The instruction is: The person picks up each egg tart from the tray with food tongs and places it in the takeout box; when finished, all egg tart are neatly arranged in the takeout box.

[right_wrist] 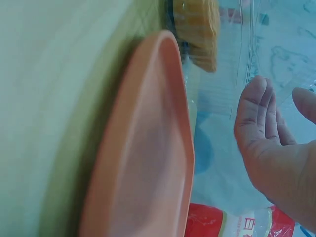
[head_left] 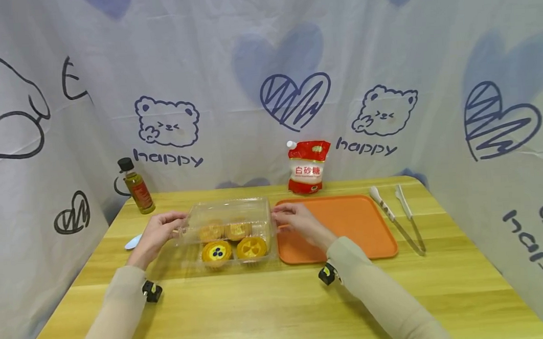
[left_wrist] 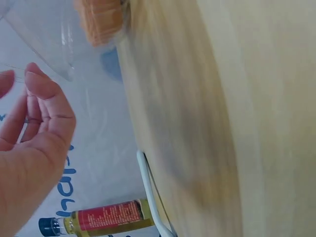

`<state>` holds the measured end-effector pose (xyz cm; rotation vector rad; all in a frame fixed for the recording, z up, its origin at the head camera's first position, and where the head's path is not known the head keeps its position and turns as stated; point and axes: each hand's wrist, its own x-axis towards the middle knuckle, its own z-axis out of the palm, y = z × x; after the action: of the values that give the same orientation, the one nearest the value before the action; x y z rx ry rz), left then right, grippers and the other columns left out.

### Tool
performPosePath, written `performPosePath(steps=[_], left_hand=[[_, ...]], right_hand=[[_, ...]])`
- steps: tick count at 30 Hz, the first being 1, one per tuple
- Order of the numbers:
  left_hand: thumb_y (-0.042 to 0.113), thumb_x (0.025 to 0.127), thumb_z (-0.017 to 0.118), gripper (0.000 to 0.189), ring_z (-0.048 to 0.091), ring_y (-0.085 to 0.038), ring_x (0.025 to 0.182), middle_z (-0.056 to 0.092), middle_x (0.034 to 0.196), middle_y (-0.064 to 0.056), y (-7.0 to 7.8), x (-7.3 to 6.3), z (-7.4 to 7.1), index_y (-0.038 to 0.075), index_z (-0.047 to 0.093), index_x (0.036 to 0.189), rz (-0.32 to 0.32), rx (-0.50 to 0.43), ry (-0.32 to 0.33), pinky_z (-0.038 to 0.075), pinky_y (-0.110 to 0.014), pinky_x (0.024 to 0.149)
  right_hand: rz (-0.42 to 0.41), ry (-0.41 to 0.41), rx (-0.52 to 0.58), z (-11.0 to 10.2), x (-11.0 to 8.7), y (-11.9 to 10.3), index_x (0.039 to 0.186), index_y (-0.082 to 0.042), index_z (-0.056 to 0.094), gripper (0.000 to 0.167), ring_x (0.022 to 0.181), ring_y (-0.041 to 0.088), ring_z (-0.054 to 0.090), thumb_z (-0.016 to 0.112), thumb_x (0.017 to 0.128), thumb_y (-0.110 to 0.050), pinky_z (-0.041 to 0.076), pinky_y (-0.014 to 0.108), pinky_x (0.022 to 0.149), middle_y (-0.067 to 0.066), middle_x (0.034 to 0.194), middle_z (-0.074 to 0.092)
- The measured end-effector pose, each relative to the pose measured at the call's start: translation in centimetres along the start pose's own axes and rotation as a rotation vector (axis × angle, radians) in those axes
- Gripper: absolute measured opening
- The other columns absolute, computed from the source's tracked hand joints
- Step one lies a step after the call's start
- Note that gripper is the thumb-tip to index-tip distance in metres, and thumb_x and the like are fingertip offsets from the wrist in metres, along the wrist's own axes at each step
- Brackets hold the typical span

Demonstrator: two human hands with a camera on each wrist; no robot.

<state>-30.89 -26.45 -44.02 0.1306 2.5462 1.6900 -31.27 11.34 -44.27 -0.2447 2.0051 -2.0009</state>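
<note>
A clear plastic box (head_left: 193, 265) holds several egg tarts, its clear lid (head_left: 227, 208) tilted up over the rear ones. In front sit a tart topped with dark berries (head_left: 217, 252) and a tart with yellow pieces (head_left: 251, 248). My left hand (head_left: 160, 232) is at the lid's left side, thumb and curled fingers pinching its thin edge in the left wrist view. On the other side, my right hand (head_left: 299, 220) reaches the lid's right edge with fairly straight fingertips (right_wrist: 256, 88), the thumb standing apart from them.
An orange tray (head_left: 339, 230) lies right of the box, with metal tongs (head_left: 405, 229) beyond it. Behind stands a red and white sugar pouch (head_left: 306, 168). At the left are an oil bottle (head_left: 139, 191) and a white spoon-like piece (head_left: 133, 242). A printed curtain backs the table.
</note>
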Motion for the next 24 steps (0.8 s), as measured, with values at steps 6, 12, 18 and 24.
performPosePath(steps=[6,12,18,24], left_hand=[[0.013,0.097,0.051,0.048,0.056,-0.011,0.087,0.055,0.128,-0.024,0.5,-0.7,0.2,0.000,0.047,0.143,-0.023,0.003,-0.063,0.054,-0.033,0.079],[0.012,0.099,0.049,0.047,0.054,-0.013,0.080,0.059,0.103,-0.016,0.4,-1.3,0.2,0.002,0.043,0.145,-0.031,0.003,-0.109,0.055,-0.035,0.073],[0.013,0.101,0.051,0.045,0.055,-0.013,0.084,0.058,0.109,-0.019,0.3,-1.9,0.1,0.000,0.045,0.144,-0.018,0.016,-0.122,0.055,-0.033,0.075],[0.008,0.097,0.054,0.046,0.055,-0.012,0.089,0.056,0.114,-0.015,0.0,-2.9,0.0,0.000,0.047,0.142,-0.018,0.026,-0.120,0.054,-0.032,0.077]], right_hand=[[0.023,-0.027,-0.045,0.1,-1.2,0.1,0.137,-0.001,0.053,0.044,0.083,0.013,0.064,0.063,0.095,-0.008,0.058,0.032,0.077,0.010,0.110,0.068],[0.032,-0.049,-0.081,0.1,-2.0,0.6,0.141,-0.004,0.050,0.049,0.077,0.014,0.062,0.064,0.094,-0.008,0.056,0.029,0.072,0.006,0.101,0.065],[0.005,-0.064,-0.108,0.2,-2.8,1.0,0.141,-0.004,0.050,0.050,0.073,0.016,0.063,0.065,0.093,-0.007,0.057,0.032,0.070,0.007,0.101,0.065],[-0.013,-0.068,-0.140,0.5,-3.0,1.6,0.139,-0.003,0.052,0.050,0.076,0.017,0.063,0.067,0.091,-0.006,0.057,0.031,0.070,0.009,0.101,0.065]])
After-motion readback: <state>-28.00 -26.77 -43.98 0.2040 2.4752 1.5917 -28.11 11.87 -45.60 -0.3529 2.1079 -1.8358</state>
